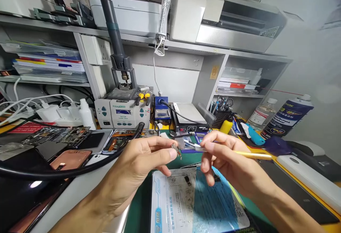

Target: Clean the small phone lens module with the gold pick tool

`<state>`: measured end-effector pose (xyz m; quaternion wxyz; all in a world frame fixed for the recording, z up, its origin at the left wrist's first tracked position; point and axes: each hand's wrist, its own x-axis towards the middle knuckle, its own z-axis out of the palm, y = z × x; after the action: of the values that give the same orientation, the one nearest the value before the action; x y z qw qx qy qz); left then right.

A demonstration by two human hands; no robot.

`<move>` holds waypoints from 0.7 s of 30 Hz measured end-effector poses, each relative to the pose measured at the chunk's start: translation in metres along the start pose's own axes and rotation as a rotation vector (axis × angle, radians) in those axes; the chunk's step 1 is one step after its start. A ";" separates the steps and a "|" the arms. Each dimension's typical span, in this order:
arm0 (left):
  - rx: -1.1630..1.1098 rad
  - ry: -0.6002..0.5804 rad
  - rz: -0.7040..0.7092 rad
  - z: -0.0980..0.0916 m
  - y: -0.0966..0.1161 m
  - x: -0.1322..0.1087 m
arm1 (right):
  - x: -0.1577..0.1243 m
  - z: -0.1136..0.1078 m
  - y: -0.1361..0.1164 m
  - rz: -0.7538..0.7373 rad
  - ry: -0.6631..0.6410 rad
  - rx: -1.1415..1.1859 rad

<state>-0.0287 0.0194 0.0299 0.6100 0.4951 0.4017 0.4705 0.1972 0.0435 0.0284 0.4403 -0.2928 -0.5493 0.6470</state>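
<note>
My left hand (149, 158) pinches a small metallic phone part (176, 150) between thumb and index finger. Thin coppery bits hang from its lower edge; its exact kind is too small to make out. From the right, my right hand (226, 158) grips a slim tool with a gold handle (255, 155), held like a pen. Its white tip (188, 143) points at the small part, a short gap apart. Beneath both hands lies a blue and white printed work pad (183, 204), with small dark pieces on it.
On the left, circuit boards (55, 136) and opened phones lie under a thick black hose (87, 172). Behind stands a hot-air station (124, 114) beside a small hot plate (190, 114). A spray can (286, 117) and a clear bottle (262, 114) stand at the right.
</note>
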 end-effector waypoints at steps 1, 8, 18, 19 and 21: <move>-0.011 -0.004 -0.001 0.001 -0.001 0.000 | 0.000 0.002 0.002 0.012 -0.005 -0.002; -0.052 -0.008 0.002 0.005 -0.004 -0.002 | 0.002 0.004 0.005 0.045 0.039 0.001; -0.003 0.059 0.005 0.007 -0.004 -0.002 | 0.002 0.003 0.004 0.077 0.019 0.052; 0.009 0.063 0.004 0.007 -0.004 -0.003 | 0.002 0.003 0.005 0.079 0.018 0.058; 0.024 0.061 0.007 0.007 -0.004 -0.003 | 0.003 0.003 0.005 0.081 0.024 0.061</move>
<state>-0.0220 0.0143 0.0271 0.5899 0.4892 0.4239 0.4826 0.1926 0.0445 0.0247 0.4290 -0.3089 -0.5115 0.6774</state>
